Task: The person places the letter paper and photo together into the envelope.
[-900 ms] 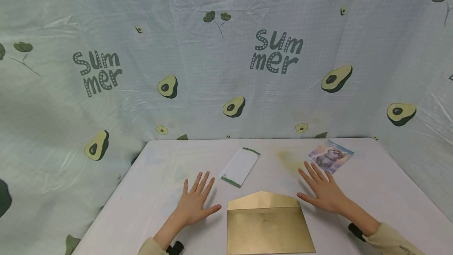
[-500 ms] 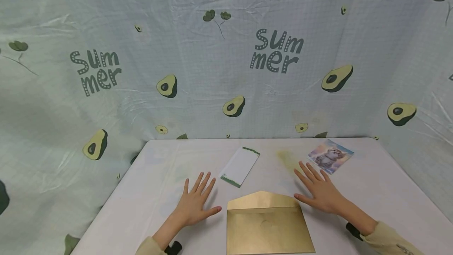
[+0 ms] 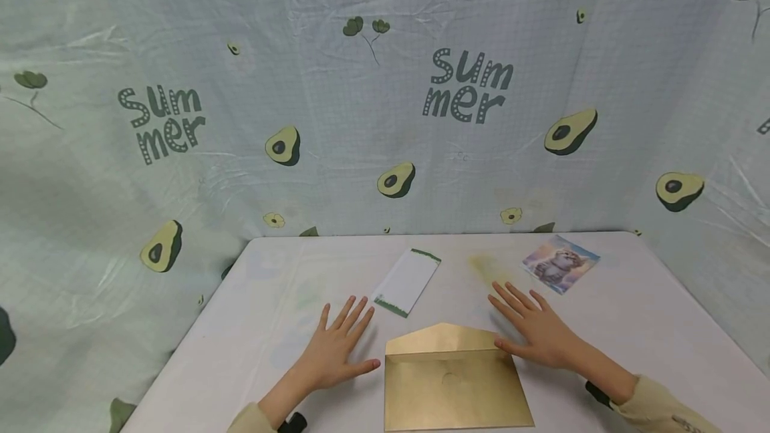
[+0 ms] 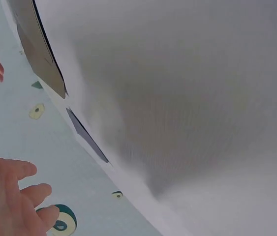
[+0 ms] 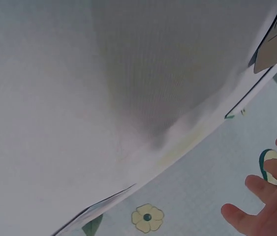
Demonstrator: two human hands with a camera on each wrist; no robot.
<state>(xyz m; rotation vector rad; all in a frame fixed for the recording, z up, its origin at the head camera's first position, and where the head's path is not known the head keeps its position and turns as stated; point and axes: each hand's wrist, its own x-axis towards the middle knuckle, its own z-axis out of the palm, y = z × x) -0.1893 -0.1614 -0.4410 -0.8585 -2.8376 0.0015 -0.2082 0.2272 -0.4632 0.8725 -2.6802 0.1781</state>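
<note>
A gold envelope (image 3: 456, 389) lies on the table near the front, its pointed flap (image 3: 442, 338) opened out away from the person. To its left my left hand (image 3: 333, 353) hovers over the tabletop with fingers spread, holding nothing. My right hand (image 3: 538, 333) hovers at the envelope's upper right, fingers spread, the thumb overlapping the flap's corner in the head view. Both hands cast shadows below them. Beyond the envelope lies a white paper card with green ends (image 3: 408, 282). A picture of a grey kitten (image 3: 561, 264) lies at the back right, past the right hand.
The white table (image 3: 289, 266) carries a faint yellow stain behind the right hand. A pale cloth printed with avocados and lettering (image 3: 337, 85) hangs behind and at both sides. Dark bands with small devices sit on both wrists.
My right hand has drifted left, toward the envelope, away from the kitten picture. My left hand has shifted slightly to the right. The envelope and papers stay put.
</note>
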